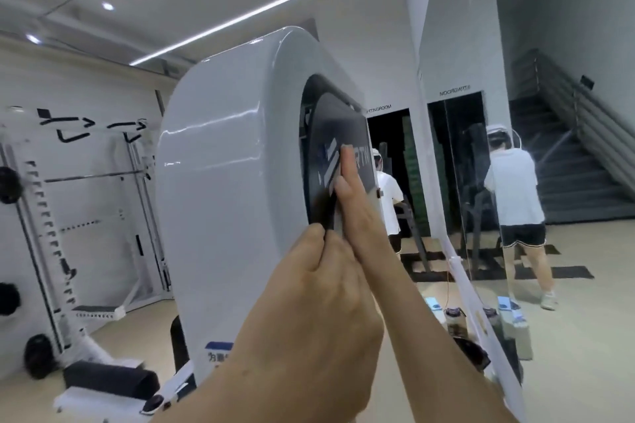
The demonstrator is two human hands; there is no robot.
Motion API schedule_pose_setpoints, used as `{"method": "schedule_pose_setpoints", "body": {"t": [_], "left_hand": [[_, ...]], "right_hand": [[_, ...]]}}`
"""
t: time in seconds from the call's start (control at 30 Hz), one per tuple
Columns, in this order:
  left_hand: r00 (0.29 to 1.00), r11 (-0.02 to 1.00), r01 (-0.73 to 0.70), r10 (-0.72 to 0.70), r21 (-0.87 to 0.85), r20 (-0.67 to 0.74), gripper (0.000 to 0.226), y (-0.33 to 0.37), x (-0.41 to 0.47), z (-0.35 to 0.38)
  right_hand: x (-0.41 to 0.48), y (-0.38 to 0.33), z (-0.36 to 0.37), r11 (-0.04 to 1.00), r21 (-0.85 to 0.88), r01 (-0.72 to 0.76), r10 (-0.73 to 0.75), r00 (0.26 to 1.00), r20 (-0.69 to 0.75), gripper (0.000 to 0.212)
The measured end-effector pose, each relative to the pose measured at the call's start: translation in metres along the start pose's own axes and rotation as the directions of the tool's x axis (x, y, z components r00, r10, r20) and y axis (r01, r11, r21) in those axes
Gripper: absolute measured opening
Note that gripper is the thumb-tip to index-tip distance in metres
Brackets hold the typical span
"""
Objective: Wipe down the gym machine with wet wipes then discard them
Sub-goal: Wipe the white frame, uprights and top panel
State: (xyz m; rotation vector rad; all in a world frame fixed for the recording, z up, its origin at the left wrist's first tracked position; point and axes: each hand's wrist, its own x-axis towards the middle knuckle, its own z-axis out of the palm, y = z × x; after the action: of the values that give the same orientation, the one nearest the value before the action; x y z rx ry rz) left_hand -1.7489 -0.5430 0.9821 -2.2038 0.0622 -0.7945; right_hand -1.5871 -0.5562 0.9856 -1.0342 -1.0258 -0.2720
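On the gym machine (223, 148), right hand (354, 203) presses flat.

The gym machine (223, 165) stands centre, a rack (43, 206) behind to its left, a mirror (464, 189) to its right

Centre frame: white machine (223, 165), with a dark panel (357, 134) sitting in its side. Right hand (354, 213) is pressing straight fingers (347, 165) flat on the panel, over the logo. Left hand (319, 278) is sitting just below and touching it, thumb and fingers curling round the machine's lower rim. Left of frame: white rack (44, 216) is carrying black plates (8, 185). Right: mirror (481, 79) is showing a person (515, 189) in white shirt and black shorts. Stairs (567, 175) are rising at far right.
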Motion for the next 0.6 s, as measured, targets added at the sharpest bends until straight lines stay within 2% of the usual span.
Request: {"method": "schedule_pose_setpoints", "body": {"t": [0.07,0.13,0.23,0.3,0.4,0.43,0.5,0.53,0.57,0.6], "left_hand": [[0.994,0.995,-0.05,0.058,0.086,-0.096,0.041,-0.002,-0.001,0.0],[0.981,0.995,-0.068,0.08,0.074,-0.174,0.028,-0.001,0.002,-0.001],[0.971,0.995,-0.033,0.055,0.096,-0.234,0.022,0.0,0.008,0.006],[0.981,0.99,0.029,-0.002,0.137,-0.193,0.037,0.0,0.011,0.01],[0.997,0.984,0.036,-0.024,0.177,-0.069,0.065,0.001,0.013,0.009],[0.999,0.987,0.032,-0.028,0.156,-0.027,0.069,0.002,0.011,0.007],[0.996,0.991,0.043,-0.053,0.125,0.079,0.063,0.006,0.009,0.003],[0.988,0.989,0.027,-0.048,0.145,0.146,0.058,0.006,0.006,0.005],[0.977,0.983,0.011,-0.05,0.185,0.208,0.057,0.007,0.006,0.004],[0.97,0.98,0.009,-0.058,0.201,0.238,0.058,0.008,0.008,0.001]], "right_hand": [[0.001,-0.003,0.003,0.999,-0.011,0.042,-0.042,0.999,0.03,0.049],[0.002,-0.007,0.006,0.996,0.007,0.09,-0.09,0.995,0.042,0.046],[0.027,-0.003,0.005,0.99,-0.055,0.131,-0.13,0.991,0.023,0.045],[0.047,0.003,0.0,0.997,-0.05,0.056,-0.057,0.998,-0.02,0.057],[0.053,0.019,-0.012,0.991,-0.026,-0.129,0.126,0.989,-0.077,0.073],[0.048,0.022,-0.017,0.982,-0.109,-0.156,0.151,0.987,-0.054,0.072],[0.037,0.031,-0.025,0.911,-0.338,-0.236,0.258,0.966,0.023,0.057],[0.033,0.034,-0.029,0.897,-0.321,-0.305,0.31,0.95,-0.036,0.054],[0.028,0.038,-0.031,0.916,-0.194,-0.352,0.336,0.936,-0.108,0.054],[0.022,0.038,-0.033,0.927,-0.111,-0.358,0.348,0.932,-0.101,0.05]]}}
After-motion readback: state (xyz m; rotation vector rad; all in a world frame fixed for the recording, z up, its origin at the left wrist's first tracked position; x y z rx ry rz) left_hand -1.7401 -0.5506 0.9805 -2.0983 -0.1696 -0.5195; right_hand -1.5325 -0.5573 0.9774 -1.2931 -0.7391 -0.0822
